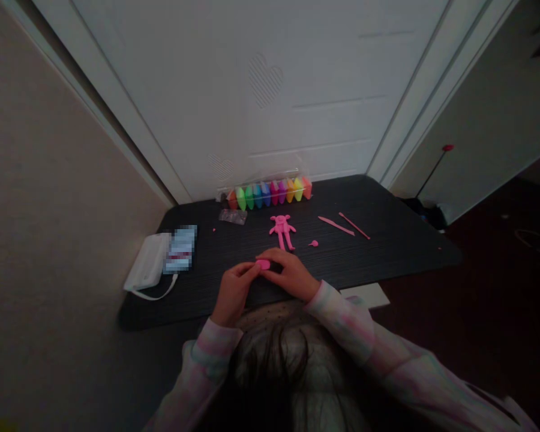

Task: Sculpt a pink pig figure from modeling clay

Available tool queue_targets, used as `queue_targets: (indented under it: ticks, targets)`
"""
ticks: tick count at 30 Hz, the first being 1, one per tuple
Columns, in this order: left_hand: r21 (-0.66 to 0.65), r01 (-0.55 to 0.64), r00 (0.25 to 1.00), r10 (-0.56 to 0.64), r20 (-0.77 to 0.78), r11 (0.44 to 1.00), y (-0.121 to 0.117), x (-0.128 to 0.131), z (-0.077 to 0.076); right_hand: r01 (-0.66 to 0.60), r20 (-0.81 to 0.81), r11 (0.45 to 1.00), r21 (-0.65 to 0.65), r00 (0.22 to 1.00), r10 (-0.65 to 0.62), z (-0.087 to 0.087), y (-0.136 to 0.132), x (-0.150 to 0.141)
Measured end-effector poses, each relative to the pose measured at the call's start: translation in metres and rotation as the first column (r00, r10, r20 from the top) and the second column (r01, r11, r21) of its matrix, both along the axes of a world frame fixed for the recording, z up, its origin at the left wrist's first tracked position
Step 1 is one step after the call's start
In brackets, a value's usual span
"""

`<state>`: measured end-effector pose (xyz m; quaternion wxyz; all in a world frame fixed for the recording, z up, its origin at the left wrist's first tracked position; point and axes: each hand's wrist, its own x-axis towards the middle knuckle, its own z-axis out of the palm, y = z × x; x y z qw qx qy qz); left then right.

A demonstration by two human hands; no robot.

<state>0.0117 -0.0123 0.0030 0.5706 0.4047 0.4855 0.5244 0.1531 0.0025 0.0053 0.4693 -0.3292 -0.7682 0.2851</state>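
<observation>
Near the table's front edge, a small flattened piece of pink clay (263, 264) is held between my two hands. My left hand (234, 292) is closed, with thumb and fingertips pinching its left side. My right hand (293, 273) curls over from the other side, its fingertips on the same piece. Just beyond my hands lies a pink clay figure (282, 230) with round ears, arms and long legs. To its right is a little pink clay bit (314, 243) with a thin tail. Two pink modelling tools (336, 225) lie farther right.
A clear pack of clay in many colours (265, 195) stands at the back against the white door (261, 132). A crumpled clear wrapper (233, 216) lies before it. On the left are a white power bank (148, 261) with a cable and a blurred-out item (180, 249).
</observation>
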Motion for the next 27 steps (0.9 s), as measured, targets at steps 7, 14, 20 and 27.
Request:
queue_targets:
  ticks: [7,14,20,27]
  targets:
    - [-0.034,-0.001,1.0,0.002,0.015,0.999,0.0,0.0,0.002,0.001,0.005,1.0,-0.026,1.0,-0.001,0.0,0.0,-0.001]
    - [-0.06,0.029,0.999,-0.026,0.041,0.998,0.0,0.0,0.004,0.002,-0.006,0.999,-0.039,1.0,-0.002,0.002,-0.001,-0.002]
    - [-0.076,0.043,0.996,-0.037,0.086,0.996,0.0,0.0,0.008,-0.002,-0.018,0.998,-0.058,1.0,0.001,0.002,-0.001,-0.003]
    - [-0.089,0.133,0.991,-0.13,0.042,0.987,0.0,0.0,0.011,-0.036,-0.011,0.998,-0.051,0.999,0.036,0.003,-0.001,-0.003]
